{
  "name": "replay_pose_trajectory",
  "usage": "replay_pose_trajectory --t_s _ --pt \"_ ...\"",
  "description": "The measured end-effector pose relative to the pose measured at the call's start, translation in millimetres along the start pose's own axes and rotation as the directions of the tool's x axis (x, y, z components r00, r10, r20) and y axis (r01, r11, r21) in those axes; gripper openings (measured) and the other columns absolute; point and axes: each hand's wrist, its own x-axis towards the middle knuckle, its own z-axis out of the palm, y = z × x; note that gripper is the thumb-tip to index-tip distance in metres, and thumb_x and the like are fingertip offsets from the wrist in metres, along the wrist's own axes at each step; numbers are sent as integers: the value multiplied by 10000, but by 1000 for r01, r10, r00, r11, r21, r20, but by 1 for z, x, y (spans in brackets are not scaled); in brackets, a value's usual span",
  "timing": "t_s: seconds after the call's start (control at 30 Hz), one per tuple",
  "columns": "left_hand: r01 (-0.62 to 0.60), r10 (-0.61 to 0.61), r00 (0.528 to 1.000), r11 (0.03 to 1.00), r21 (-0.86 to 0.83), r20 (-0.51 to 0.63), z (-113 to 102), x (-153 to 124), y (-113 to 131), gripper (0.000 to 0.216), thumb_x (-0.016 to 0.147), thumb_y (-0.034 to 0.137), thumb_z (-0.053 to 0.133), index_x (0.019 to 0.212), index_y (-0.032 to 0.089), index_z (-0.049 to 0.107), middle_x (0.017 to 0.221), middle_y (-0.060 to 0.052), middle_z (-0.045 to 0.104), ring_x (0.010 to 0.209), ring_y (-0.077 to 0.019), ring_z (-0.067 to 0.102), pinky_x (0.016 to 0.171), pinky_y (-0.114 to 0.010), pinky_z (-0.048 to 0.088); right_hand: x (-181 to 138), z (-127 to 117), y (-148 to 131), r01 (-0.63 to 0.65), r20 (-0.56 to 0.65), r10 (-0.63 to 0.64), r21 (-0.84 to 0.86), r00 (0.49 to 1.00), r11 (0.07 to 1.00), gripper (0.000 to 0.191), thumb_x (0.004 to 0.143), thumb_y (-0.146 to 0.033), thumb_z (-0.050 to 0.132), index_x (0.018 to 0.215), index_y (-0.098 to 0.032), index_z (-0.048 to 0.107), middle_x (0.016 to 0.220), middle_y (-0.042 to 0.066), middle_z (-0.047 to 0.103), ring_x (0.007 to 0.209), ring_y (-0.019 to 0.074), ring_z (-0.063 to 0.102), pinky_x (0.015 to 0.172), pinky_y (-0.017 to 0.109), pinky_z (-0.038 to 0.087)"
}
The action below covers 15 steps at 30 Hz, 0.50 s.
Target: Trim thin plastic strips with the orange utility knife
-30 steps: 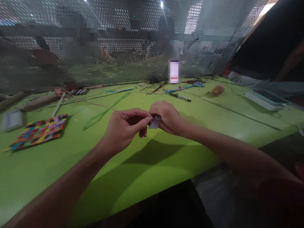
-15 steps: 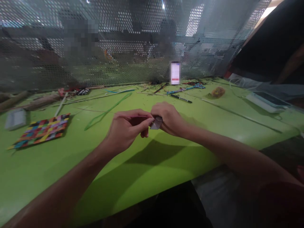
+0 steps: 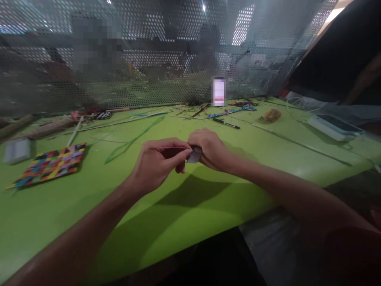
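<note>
My left hand (image 3: 154, 165) is closed in a pinch above the table, thumb against forefinger. A thin pinkish strip (image 3: 174, 147) runs through it, and its faint tail trails off to the left over the table. My right hand (image 3: 210, 149) is a closed fist right beside the left fingertips. Out of its underside sticks a small flat grey piece (image 3: 194, 156), like a blade, touching or nearly touching the left thumb tip. The rest of that piece is hidden in the fist. Both hands cast a shadow on the green table (image 3: 178, 222).
A colourful woven mat (image 3: 55, 165) and a pale box (image 3: 18, 151) lie at left. A green loop (image 3: 133, 139), a black pen (image 3: 226, 123) and a braided blue strip (image 3: 232, 111) lie beyond my hands. A lit phone (image 3: 219, 92) leans on the perforated metal screen (image 3: 166, 75). A person's dark clothing (image 3: 336, 59) is at right.
Both hands keep nearly the same pose and place. The whole view has shifted very slightly; nothing has been let go or taken up.
</note>
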Motion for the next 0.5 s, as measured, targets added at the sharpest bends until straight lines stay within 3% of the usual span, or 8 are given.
replay_pose_trajectory --t_s 0.27,0.5 --pt "14 -14 1000 1000 -3 21 -1 -1 1 86 845 229 697 826 157 740 575 8 654 494 -114 599 519 -237 521 0 -1 -3 -13 14 13 11 1000 1000 239 891 -172 508 654 -149 501 653 -7 513 644 97 405 682 253 270" --pt "123 -124 992 989 -84 -6 -5 6 -5 106 839 265 719 817 161 729 615 0 674 517 -115 594 549 -255 521 4 -9 13 38 -56 -36 36 998 999 239 845 -157 552 632 -163 443 633 -19 454 623 95 344 635 251 252"
